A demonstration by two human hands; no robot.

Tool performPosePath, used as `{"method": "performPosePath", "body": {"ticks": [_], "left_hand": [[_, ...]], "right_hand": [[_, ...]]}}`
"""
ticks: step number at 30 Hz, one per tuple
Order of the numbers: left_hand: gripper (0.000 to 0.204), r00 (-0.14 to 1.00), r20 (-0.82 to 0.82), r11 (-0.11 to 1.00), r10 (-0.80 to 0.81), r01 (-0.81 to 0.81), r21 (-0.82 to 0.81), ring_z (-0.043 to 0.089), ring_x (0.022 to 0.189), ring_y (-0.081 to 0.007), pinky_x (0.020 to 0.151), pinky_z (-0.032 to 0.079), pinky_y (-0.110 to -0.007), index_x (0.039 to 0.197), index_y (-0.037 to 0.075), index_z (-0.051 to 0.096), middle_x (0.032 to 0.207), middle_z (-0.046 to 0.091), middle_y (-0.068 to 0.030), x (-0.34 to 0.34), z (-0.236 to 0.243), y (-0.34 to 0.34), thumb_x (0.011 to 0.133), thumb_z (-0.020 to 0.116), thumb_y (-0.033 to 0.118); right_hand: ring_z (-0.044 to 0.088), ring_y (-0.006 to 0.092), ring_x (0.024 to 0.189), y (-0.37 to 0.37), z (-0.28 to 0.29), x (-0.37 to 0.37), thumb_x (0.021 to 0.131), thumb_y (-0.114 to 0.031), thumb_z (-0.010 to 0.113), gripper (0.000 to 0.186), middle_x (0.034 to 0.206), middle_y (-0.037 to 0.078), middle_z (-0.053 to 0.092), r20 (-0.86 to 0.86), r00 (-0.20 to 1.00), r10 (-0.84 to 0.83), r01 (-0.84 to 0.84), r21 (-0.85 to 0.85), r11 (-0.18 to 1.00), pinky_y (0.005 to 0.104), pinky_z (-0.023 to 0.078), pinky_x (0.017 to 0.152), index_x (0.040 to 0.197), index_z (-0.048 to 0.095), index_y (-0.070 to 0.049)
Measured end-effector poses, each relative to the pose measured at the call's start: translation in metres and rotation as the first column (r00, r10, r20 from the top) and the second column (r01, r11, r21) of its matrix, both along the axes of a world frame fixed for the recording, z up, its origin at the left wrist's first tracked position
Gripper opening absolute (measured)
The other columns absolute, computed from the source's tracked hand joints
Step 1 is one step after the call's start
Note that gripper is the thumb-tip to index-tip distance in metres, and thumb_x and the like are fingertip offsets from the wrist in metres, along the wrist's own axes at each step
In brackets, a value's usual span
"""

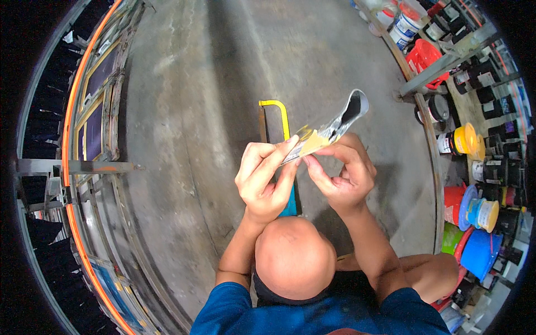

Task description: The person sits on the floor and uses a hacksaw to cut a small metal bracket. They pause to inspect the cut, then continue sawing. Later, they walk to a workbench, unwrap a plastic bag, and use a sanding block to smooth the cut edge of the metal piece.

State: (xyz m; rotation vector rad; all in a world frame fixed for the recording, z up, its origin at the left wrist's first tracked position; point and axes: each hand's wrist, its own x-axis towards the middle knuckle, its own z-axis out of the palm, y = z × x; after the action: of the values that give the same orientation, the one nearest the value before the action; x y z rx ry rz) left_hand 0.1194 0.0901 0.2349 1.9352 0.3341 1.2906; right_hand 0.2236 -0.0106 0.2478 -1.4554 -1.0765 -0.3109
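"Okay, quick pass, nearest first. What's showing at the bottom of the frame?"

"Blue sleeves (223, 307), with two bare forearms reaching up toward the centre."

"And the grips?"

"Left hand (263, 181), centre of the frame: thumb and fingers are pinching the lower end of a silvery strip (341, 120). Right hand (353, 176), just right of centre: thumb and forefinger are closing on the strip's lower edge, other fingers curling. How hard it's pressing, I can't tell."

"Where's the strip sitting, exactly?"

"It's slanting from between the fingertips toward the upper right, its far end curling over and showing a dark inside. A yellowish patch is showing near the fingers."

"Beyond the hands?"

"A hacksaw (285, 120), yellow frame, blue handle, is lying lengthwise at mid-frame. The hands are partly covering it. Concrete floor (184, 111) is running underneath, up to the top edge."

"Sides, fast."

"Right edge: shelving is carrying tubs. A red bucket (427, 61) and a white bucket (406, 27) are standing upper right, a yellow tub (464, 138) is sitting mid-right, and a blue bucket (481, 254) is tilting lower right. Left edge: an orange cable (66, 162) is curving top to bottom, and framed panels (100, 75) are leaning upper left."
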Motion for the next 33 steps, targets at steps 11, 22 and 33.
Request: {"method": "performPosePath", "body": {"ticks": [11, 22, 33], "left_hand": [[0.041, 0.993, 0.009, 0.977, -0.116, 0.115, -0.180, 0.062, 0.080, -0.0189, 0.069, 0.051, -0.029, 0.108, -0.003, 0.072, 0.092, 0.066, -0.0122, -0.007, -0.008, 0.000, 0.068, 0.074, -0.012], [0.029, 0.942, 0.223, 0.929, -0.250, 0.298, -0.220, 0.066, 0.094, -0.0261, 0.090, 0.058, -0.043, 0.105, -0.003, 0.071, 0.101, 0.067, -0.0171, 0.003, -0.018, 0.002, 0.076, 0.071, -0.010], [0.029, 0.891, 0.199, 0.835, -0.408, 0.452, -0.313, 0.067, 0.092, -0.0257, 0.087, 0.058, -0.039, 0.107, -0.003, 0.071, 0.100, 0.062, -0.0139, -0.002, -0.023, 0.017, 0.078, 0.073, -0.003]], "right_hand": [[0.064, 0.0218, 0.078, -0.004, -0.003, -0.001, 0.065, 0.006, 0.081, 0.027, 0.088, 0.008, 0.066, 0.108, 0.994, -0.005, 0.004, 0.008, 1.000, 0.0309, 0.052, 0.071, 0.084, 0.067, -0.005], [0.064, 0.0242, 0.076, -0.010, 0.004, -0.007, 0.061, 0.001, 0.086, 0.031, 0.087, 0.006, 0.065, 0.169, 0.985, -0.033, 0.027, 0.036, 0.999, 0.0339, 0.051, 0.064, 0.085, 0.069, -0.009], [0.064, 0.0270, 0.090, -0.026, 0.012, 0.029, 0.062, -0.017, 0.090, 0.069, 0.109, 0.013, 0.062, -0.102, 0.977, 0.188, -0.160, 0.232, 0.960, 0.0343, 0.050, 0.081, 0.122, 0.058, -0.007]]}}
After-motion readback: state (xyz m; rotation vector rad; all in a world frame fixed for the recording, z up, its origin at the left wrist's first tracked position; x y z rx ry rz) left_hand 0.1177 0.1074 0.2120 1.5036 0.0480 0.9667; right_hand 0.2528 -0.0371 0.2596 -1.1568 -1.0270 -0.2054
